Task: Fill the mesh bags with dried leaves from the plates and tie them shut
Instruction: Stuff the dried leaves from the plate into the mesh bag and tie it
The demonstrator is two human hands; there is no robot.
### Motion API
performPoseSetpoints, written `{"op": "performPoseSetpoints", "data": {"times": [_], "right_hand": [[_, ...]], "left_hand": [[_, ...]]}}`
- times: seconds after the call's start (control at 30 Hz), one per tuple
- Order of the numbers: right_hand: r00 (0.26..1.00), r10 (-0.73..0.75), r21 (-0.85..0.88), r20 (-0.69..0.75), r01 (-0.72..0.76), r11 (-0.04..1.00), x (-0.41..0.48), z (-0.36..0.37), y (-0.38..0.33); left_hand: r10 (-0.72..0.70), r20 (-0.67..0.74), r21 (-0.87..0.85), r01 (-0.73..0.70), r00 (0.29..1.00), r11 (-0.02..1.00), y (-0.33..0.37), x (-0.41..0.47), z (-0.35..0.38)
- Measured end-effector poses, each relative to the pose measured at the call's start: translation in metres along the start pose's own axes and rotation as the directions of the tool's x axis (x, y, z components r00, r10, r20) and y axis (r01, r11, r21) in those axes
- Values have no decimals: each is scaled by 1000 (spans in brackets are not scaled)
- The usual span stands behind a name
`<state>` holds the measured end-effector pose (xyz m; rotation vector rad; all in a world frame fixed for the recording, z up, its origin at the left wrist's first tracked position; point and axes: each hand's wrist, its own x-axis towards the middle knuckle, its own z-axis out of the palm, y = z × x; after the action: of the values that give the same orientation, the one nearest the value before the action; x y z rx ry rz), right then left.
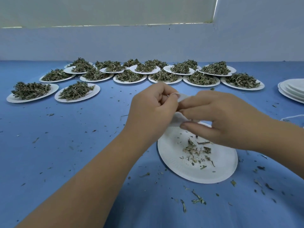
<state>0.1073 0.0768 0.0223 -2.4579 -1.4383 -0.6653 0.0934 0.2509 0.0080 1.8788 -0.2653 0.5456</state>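
Left hand (153, 104): we see it curled, with the fingertips pinching the upper edge of the mesh bag.
Right hand (222, 119): thumb and fingers are bent and pinch the same bag from the right.
Mesh bag (179, 118): small, white and crumpled, it is held between both hands above the far rim of the near plate. We cannot tell how full it is.
Near plate (172, 163): a white paper plate just below the hands.
Leaf scraps (195, 148): a thin scatter of dried bits is all that lies on the near plate.
Full plates (31, 92): we see rows of paper plates heaped with dried green leaves along the far side, well apart from the hands.
Empty plates (291, 91): a white stack at the right edge.
Table (65, 145): covered in blue and strewn with leaf crumbs.
String (292, 116): a loose white thread lies near the right forearm.
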Motion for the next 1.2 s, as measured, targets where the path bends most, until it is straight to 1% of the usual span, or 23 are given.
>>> {"op": "performPoseSetpoints", "data": {"times": [0.07,0.13,0.2,0.23,0.27,0.3,0.33,0.37,0.43,0.47,0.53,0.67,0.77,0.9,1.2], "right_hand": [[987,57,75,-153,-46,996,-5,-5,3],[949,129,140,-288,-91,986,-12,-9,4],[917,204,172,-344,-152,973,-20,-10,7],[910,252,200,-329,-193,961,-24,-10,8],[911,305,246,-278,-240,939,-28,-9,10],[913,365,303,-182,-301,904,-32,-9,11],[907,418,336,-46,-380,862,-35,-10,14],[892,441,314,101,-450,836,-38,-10,17],[841,416,202,346,-500,842,-44,-7,22],[814,393,161,428,-496,853,-47,-6,22],[783,357,130,510,-481,867,-51,-3,20],[778,318,84,542,-426,901,-53,0,13],[768,350,58,537,-447,893,-50,2,9],[800,367,69,475,-450,891,-47,4,3],[838,343,-81,424,-342,936,-42,9,-6]], "left_hand": [[2,-35,7,-2,999,1000,-1,2,-4],[-4,-70,6,4,998,1000,-1,4,-6],[-10,-98,14,12,995,1000,-2,5,-7],[-10,-109,18,12,994,1000,-1,5,-7],[-7,-120,21,10,993,1000,-1,5,-8],[-5,-131,22,8,991,1000,-1,5,-8],[-1,-140,23,4,990,1000,0,6,-8],[6,-147,26,-2,989,1000,0,6,-9],[18,-157,33,-13,987,999,-1,6,-9],[22,-163,33,-17,986,999,-1,6,-9],[33,-171,34,-28,985,999,-1,6,-10],[43,-183,45,-35,982,998,-2,5,-10],[41,-182,49,-32,982,998,-2,5,-9],[60,-169,65,-49,984,997,-1,4,-8],[70,-128,77,-60,989,995,0,2,-7]]}}
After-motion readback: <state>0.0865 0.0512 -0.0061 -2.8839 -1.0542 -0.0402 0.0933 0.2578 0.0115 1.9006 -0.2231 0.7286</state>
